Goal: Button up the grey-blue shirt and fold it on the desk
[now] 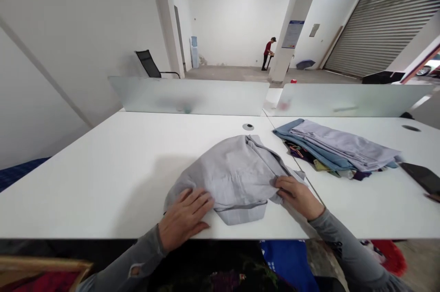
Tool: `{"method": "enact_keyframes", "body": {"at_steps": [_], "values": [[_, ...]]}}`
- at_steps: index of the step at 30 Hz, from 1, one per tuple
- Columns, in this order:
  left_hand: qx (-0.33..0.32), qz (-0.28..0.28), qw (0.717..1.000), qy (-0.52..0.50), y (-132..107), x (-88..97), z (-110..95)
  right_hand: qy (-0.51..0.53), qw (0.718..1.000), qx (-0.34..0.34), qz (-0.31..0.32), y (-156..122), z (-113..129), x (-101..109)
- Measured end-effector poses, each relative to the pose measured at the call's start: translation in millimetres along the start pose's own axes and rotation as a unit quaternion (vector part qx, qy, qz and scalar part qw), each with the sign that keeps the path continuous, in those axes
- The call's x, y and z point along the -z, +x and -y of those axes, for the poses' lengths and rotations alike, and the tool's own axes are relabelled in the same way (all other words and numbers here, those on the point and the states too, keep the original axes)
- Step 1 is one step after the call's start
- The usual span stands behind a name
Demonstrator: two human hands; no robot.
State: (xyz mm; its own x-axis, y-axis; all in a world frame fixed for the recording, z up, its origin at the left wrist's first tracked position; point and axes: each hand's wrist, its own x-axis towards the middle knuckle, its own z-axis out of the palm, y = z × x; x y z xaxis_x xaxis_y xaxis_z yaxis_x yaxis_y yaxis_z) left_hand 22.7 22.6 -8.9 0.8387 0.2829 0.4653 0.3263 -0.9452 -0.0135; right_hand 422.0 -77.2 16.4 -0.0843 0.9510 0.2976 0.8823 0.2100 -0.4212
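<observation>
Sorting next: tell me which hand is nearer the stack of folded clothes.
Right. The right hand pinches the edge of the grey shirt toward the stack of folded clothes; the left hand lies flat on the shirt's far side.

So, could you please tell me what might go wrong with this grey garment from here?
1. The grey garment lies near the front edge of the table; a tug by the right hand, which pinches its right side, might drag it off.
2. The left hand only presses flat, so an uneven pull could bunch the wrinkled cloth.
3. The stack of folded clothes sits close on the right; a wide sweep might knock it askew.
</observation>
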Motion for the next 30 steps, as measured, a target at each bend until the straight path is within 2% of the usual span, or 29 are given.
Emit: {"method": "enact_keyframes", "body": {"at_steps": [3,5,6,8,10,11,12,14,17,19,21,23,25,26,28,30], "values": [[0.063,-0.033,0.997,-0.030,22,-4.1,-4,0.055,0.996,-0.031,-0.067,1,17,6],[0.163,-0.084,0.974,-0.136,34,4.6,3,0.122,0.987,-0.051,-0.094,10,33,20],[0.221,-0.115,0.946,-0.209,40,12.8,8,0.158,0.981,-0.058,-0.097,15,41,28],[0.320,-0.189,0.860,-0.351,51,33.7,18,0.224,0.968,-0.063,-0.094,27,56,46],[0.370,-0.265,0.779,-0.431,61,54.7,26,0.288,0.950,-0.066,-0.102,38,68,58],[0.378,-0.293,0.758,-0.444,65,63.2,29,0.318,0.940,-0.068,-0.104,42,74,60],[0.383,-0.308,0.751,-0.440,68,70.0,30,0.340,0.933,-0.066,-0.103,45,81,60],[0.392,-0.309,0.765,-0.407,73,78.9,31,0.331,0.939,-0.040,-0.084,46,94,46],[0.394,-0.282,0.797,-0.360,75,89.7,27,0.150,0.985,0.056,-0.058,37,107,4],[0.389,-0.265,0.810,-0.349,73,101.4,20,-0.001,0.992,0.097,-0.078,32,106,-26],[0.379,-0.222,0.836,-0.329,68,115.9,11,-0.088,0.983,0.087,-0.132,34,95,-42],[0.345,-0.131,0.890,-0.267,60,127.7,3,-0.101,0.974,0.043,-0.200,41,78,-38],[0.276,-0.029,0.948,-0.158,49,130.5,-2,-0.070,0.963,0.000,-0.261,50,65,-20],[0.241,0.005,0.966,-0.092,42,127.9,-1,-0.053,0.957,-0.014,-0.285,53,63,-10],[0.210,0.015,0.977,0.026,26,117.4,7,-0.033,0.947,-0.024,-0.320,50,68,8],[0.229,-0.020,0.968,0.105,6,107.4,21,-0.028,0.941,-0.020,-0.338,34,81,23]]}}
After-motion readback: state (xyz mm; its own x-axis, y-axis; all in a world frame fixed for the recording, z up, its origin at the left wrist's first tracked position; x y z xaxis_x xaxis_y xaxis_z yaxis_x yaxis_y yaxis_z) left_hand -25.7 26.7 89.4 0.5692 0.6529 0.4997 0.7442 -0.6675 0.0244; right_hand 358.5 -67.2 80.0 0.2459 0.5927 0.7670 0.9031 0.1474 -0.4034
